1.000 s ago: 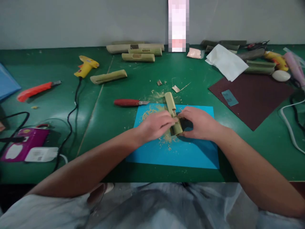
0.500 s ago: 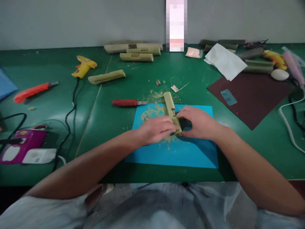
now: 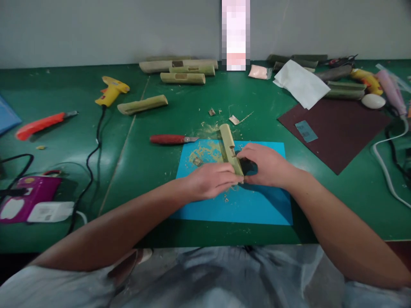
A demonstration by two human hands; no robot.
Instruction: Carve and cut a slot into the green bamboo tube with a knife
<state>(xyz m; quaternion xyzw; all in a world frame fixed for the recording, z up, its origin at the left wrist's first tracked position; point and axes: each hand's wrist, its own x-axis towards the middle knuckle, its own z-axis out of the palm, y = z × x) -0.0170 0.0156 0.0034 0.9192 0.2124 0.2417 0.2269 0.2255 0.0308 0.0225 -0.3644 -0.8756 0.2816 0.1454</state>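
A short green bamboo piece (image 3: 228,145) with a cut slot lies over the blue mat (image 3: 257,205), pointing away from me. My left hand (image 3: 210,180) is closed around its near end from the left. My right hand (image 3: 265,164) grips the same piece from the right, fingers curled at its side, with a dark thing I cannot make out under the fingers. Bamboo shavings (image 3: 204,152) litter the mat's far left corner.
A red-handled knife (image 3: 171,139) lies left of the mat. Further off are a yellow glue gun (image 3: 111,90), an orange cutter (image 3: 41,124), several bamboo pieces (image 3: 180,70), a white cloth (image 3: 300,81), a brown sheet (image 3: 334,128), cables and a purple box (image 3: 27,199).
My left hand has slid toward me along the bamboo piece, uncovering more of its slot. The right hand has stayed in place.
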